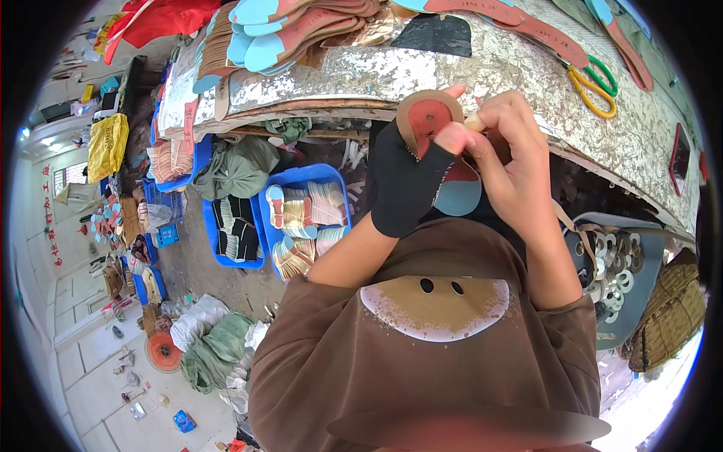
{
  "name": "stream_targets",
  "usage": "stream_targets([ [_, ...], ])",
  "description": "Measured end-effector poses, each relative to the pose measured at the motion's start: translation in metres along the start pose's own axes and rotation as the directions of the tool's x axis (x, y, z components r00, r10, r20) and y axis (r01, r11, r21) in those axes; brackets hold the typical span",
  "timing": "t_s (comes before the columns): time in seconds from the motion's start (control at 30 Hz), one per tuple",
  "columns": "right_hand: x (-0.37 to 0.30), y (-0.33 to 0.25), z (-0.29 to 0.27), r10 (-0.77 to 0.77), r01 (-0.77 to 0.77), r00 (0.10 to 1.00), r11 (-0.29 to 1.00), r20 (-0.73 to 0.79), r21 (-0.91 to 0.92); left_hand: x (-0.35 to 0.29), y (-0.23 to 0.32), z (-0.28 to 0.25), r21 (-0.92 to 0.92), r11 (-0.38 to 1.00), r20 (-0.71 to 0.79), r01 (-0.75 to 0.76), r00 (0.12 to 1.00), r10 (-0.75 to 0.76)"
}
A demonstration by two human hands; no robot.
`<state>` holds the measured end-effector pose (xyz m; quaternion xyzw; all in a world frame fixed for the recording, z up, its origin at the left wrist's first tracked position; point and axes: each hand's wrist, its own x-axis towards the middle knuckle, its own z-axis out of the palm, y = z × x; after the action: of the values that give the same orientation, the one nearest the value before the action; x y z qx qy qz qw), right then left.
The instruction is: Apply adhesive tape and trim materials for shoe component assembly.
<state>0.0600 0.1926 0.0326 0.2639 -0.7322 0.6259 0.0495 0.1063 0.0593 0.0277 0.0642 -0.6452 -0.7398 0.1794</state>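
Observation:
My left hand (407, 184), in a black glove that leaves the fingertips bare, grips an insole (426, 120) in front of my chest. The insole has a reddish-brown heel with a tan rim, and its light blue end shows below my left thumb. My bare right hand (520, 158) is close against the insole's edge, its fingers closed in a pinch beside my left thumb. A small pale yellowish bit shows at the right fingertips, too small to name. Part of the insole is hidden behind both hands.
On the worn workbench (339, 83) ahead lie stacked insoles (290, 38), a black sheet piece (431, 35) and scissors (595, 87) with yellow and green handles. Blue bins (346, 197) of insoles stand at lower left. A grey container (636, 301) of ring-shaped pieces is at my right.

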Motion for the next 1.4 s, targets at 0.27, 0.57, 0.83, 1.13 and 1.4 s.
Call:
stream_targets([
  [0.27,-0.009,0.008,-0.016,-0.006,0.021,0.99,0.994,0.137,-0.109,0.003,-0.005,0.0,0.075,0.981,0.082,0.181,0.979,-0.187],
  [0.57,-0.033,0.029,-0.026,0.177,-0.103,0.945,0.959,0.275,-0.264,0.001,-0.005,0.006,0.113,0.963,0.094,0.243,0.963,-0.254],
  [0.83,-0.033,0.03,-0.038,0.112,-0.101,0.98,0.992,0.167,-0.073,0.005,-0.022,-0.007,0.126,0.982,0.472,-0.143,0.879,0.067],
  [1.13,-0.056,0.028,-0.028,0.412,-0.433,0.901,0.834,0.137,0.342,-0.013,-0.018,-0.011,0.2,0.954,0.153,-0.224,0.969,0.196],
  [1.4,-0.035,0.03,-0.029,0.213,-0.221,0.967,0.974,0.138,0.044,-0.014,-0.03,-0.007,0.453,0.818,0.261,-0.354,0.93,0.259],
])
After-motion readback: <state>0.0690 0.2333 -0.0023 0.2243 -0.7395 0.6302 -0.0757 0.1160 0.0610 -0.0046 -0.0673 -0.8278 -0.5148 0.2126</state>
